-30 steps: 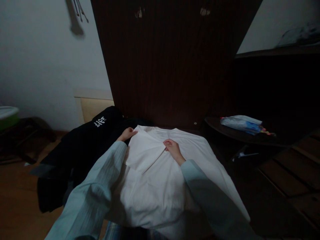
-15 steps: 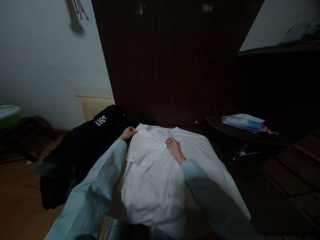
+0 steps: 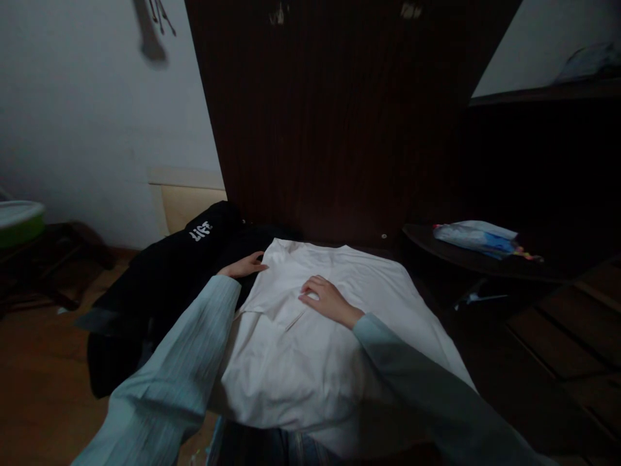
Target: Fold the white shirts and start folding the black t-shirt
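A right hand (image 3: 330, 301), its grip slack and parted, rests on the white cloth (image 3: 330, 356) spread beneath it, while the left hand (image 3: 242, 266), its grip impossible to make out, meets the cloth's left edge, a dark panel (image 3: 334, 123) standing beyond.

Cloth (image 3: 334, 362): plain white, greyer in the folds. Sleeves (image 3: 182, 356): pale blue-green; left shows fine lengthwise lines, right reads darker in shadow. Trousers (image 3: 291, 446): dark blue, paler lines. Black fabric (image 3: 145, 285): white lettering (image 3: 201, 231). Upright panel (image 3: 334, 129): very dark brown, two pale scuffs near top. Wall (image 3: 97, 116): greyish white. Small board (image 3: 191, 207): cream. Basin (image 3: 20, 232): bright green, whitish top. Packet (image 3: 478, 238): whitish and blue, pink-and-yellow end. Floor (image 3: 39, 401): orange-brown.
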{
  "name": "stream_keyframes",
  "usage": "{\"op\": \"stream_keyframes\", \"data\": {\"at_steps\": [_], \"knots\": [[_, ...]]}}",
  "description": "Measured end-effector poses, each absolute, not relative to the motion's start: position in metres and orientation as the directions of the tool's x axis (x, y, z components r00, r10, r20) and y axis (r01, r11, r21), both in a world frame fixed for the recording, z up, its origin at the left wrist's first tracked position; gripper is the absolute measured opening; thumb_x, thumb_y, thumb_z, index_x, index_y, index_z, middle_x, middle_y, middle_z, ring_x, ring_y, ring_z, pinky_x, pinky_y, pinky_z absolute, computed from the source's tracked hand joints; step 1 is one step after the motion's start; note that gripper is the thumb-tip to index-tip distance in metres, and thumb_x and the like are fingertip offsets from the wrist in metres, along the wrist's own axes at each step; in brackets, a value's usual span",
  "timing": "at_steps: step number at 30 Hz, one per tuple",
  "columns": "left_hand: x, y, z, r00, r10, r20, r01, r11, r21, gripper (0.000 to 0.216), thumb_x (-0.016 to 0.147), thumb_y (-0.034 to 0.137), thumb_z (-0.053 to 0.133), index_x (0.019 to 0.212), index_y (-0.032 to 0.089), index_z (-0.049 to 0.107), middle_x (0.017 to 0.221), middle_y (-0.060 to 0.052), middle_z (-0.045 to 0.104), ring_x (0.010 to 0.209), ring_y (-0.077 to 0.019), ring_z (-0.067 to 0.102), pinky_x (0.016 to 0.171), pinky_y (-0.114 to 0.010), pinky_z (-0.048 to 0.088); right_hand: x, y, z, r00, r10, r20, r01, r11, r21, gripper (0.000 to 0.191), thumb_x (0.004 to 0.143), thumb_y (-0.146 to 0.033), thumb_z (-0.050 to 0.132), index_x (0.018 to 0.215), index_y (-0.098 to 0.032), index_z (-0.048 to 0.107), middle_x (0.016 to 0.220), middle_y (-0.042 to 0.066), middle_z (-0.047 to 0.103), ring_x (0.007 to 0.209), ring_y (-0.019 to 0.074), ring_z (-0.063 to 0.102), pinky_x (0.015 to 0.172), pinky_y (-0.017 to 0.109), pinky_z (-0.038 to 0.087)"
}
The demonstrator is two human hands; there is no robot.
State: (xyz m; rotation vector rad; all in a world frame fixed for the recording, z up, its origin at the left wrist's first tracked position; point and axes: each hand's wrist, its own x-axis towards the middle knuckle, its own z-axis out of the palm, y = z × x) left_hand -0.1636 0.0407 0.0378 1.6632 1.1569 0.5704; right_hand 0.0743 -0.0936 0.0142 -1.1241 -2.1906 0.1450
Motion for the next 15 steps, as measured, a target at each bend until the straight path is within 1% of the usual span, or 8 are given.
{"op": "stream_keyframes", "data": {"at_steps": [3,6,9,12,15], "knots": [[-0.163,0.043,0.026,0.407,0.912,-0.043,0.408,-0.140,0.902,0.058,0.055,0.036,0.069,0.106,0.015,0.051,0.064,0.002,0.059,0.063,-0.0154,0.056,0.060,-0.025,0.042,0.060,-0.114,0.015,-0.521,0.689,0.504,0.596,0.716,-0.363,0.022,0.076,-0.038,0.059,0.083,-0.017,0.056,0.081,0.004,0.058,0.082,0.0161,0.052,0.073,0.028,0.044],[-0.162,0.045,0.017,0.356,0.932,0.062,0.411,-0.216,0.886,0.056,0.058,0.039,0.065,0.106,0.015,0.051,0.059,0.005,0.051,0.059,-0.0134,0.052,0.057,-0.024,0.040,0.051,-0.128,0.009,-0.600,0.622,0.504,0.568,0.774,-0.279,0.029,0.074,-0.042,0.060,0.089,-0.017,0.057,0.084,0.006,0.058,0.082,0.0175,0.051,0.072,0.029,0.044],[-0.162,0.046,0.014,0.336,0.938,0.089,0.404,-0.229,0.886,0.054,0.060,0.039,0.063,0.107,0.015,0.051,0.057,0.006,0.046,0.055,-0.0117,0.048,0.054,-0.023,0.037,0.050,-0.132,0.003,-0.640,0.585,0.498,0.569,0.797,-0.204,0.022,0.078,-0.035,0.056,0.092,-0.019,0.058,0.087,0.006,0.057,0.082,0.0168,0.051,0.071,0.028,0.044],[-0.162,0.046,0.015,0.317,0.943,0.105,0.401,-0.233,0.886,0.050,0.061,0.036,0.061,0.105,0.014,0.052,0.058,0.006,0.045,0.055,-0.0110,0.047,0.053,-0.022,0.037,0.050,-0.130,0.002,-0.656,0.545,0.522,0.578,0.808,-0.116,0.011,0.083,-0.023,0.049,0.087,-0.020,0.059,0.085,0.006,0.058,0.080,0.0158,0.051,0.069,0.026,0.044],[-0.161,0.046,0.016,0.308,0.944,0.115,0.405,-0.240,0.882,0.048,0.061,0.035,0.061,0.104,0.015,0.052,0.057,0.006,0.045,0.055,-0.0110,0.046,0.053,-0.022,0.036,0.050,-0.129,0.002,-0.649,0.533,0.543,0.582,0.807,-0.097,0.014,0.083,-0.017,0.045,0.082,-0.020,0.059,0.083,0.006,0.058,0.079,0.0158,0.051,0.068,0.026,0.043]]}}
